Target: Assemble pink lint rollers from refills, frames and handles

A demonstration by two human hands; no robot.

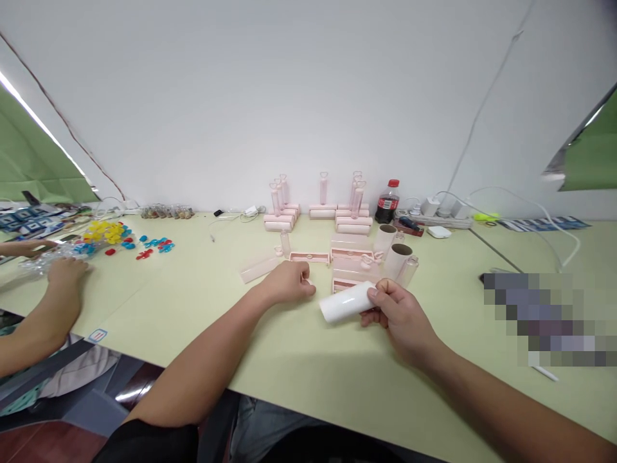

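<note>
A glossy white roll (346,303) lies tilted in my right hand (398,315), whose thumb and fingers pinch its right end above the table. My left hand (289,283) is closed just left of the roll, with a small pale piece at its fingertips that I cannot make out. Behind the hands are an open pink holder (309,257), more open pink holders (345,283) and clear covers (259,267). Two upright rolls with brown cores (398,260) stand behind my right hand, beside small clear pink tubes (409,270).
Several assembled pink holders (354,225) with upright tubes stand near the wall. A cola bottle (387,202), chargers (430,206) and cables are at the back right. At left, another person's hands (67,273) are by yellow, blue and red pieces (107,233). A blurred object (544,318) lies right.
</note>
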